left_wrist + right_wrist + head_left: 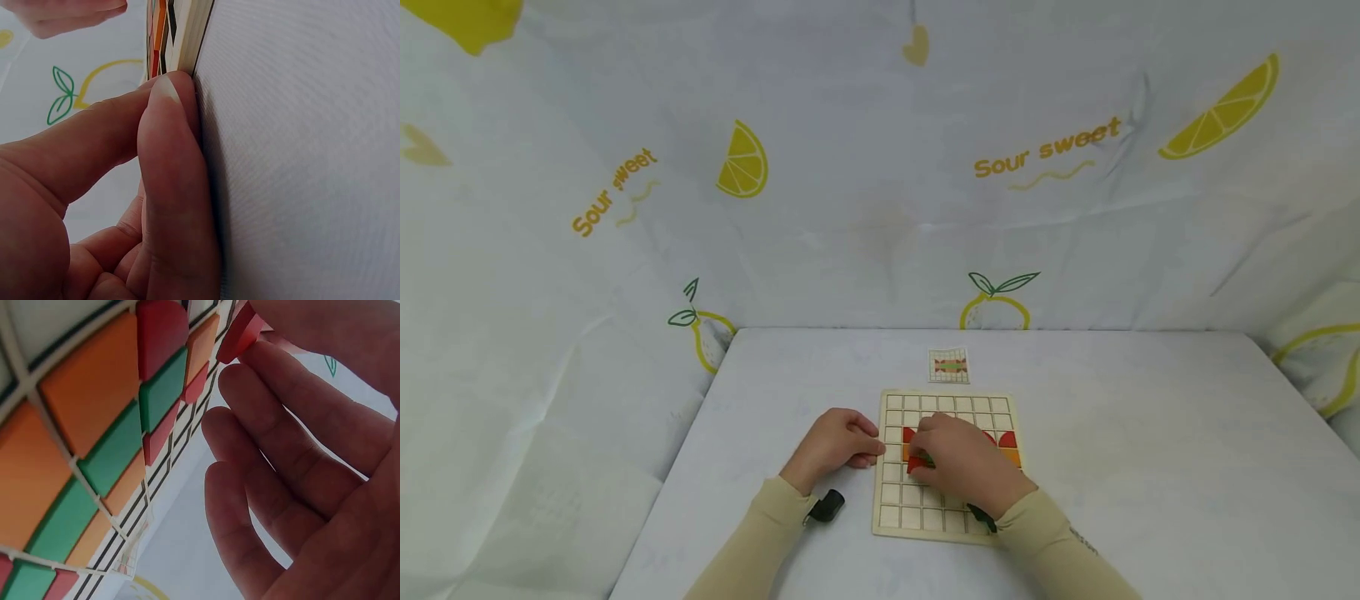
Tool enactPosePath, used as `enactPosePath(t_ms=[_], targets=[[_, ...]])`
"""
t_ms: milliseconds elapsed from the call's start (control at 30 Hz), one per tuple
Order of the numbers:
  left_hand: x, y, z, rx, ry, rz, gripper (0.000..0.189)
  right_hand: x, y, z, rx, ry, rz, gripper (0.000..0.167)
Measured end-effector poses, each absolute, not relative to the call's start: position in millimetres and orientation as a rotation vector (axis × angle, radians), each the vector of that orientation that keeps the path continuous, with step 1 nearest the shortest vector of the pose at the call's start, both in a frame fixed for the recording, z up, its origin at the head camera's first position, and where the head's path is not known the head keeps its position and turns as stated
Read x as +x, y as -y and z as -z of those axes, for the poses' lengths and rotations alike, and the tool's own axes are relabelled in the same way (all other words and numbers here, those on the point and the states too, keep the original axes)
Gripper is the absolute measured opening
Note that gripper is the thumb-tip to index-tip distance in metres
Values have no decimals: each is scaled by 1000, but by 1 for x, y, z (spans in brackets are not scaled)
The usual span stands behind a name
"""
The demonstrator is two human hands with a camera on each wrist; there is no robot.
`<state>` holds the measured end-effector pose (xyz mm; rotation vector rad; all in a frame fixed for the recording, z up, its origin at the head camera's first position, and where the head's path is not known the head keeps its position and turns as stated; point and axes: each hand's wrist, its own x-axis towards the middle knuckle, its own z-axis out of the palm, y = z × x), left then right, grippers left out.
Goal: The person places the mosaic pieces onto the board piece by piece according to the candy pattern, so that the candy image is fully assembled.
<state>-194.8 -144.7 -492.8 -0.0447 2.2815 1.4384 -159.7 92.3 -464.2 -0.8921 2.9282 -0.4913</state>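
Observation:
A square wooden grid board [901, 517] lies on the table, with red, orange and green tiles set in a band across its middle. My left hand [841, 439] is at the board's left side; its thumb and a finger come together at the edge in the left wrist view. Over the left part of the band, my right hand [964, 458] pinches a red tile [240, 339] between thumb and finger, while the other fingers stay lightly bent. Orange tiles [94, 384] and green tiles [112, 450] show seated in the cells. My right hand hides much of the band in the head view.
Behind the board lies a small pattern card [949, 367] printed with a grid and a coloured design. The table [1150, 467] has a white cover. A white cloth with lemon prints [880, 167] hangs behind it. A black wrist device [827, 506] is by the left sleeve.

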Motion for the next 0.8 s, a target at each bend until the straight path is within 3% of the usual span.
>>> enactPosePath(t_ms=[800], targets=[[-194,139,492,-35,-2285,-1445,24,-156,-86,472,-995,-2934,455,11]])
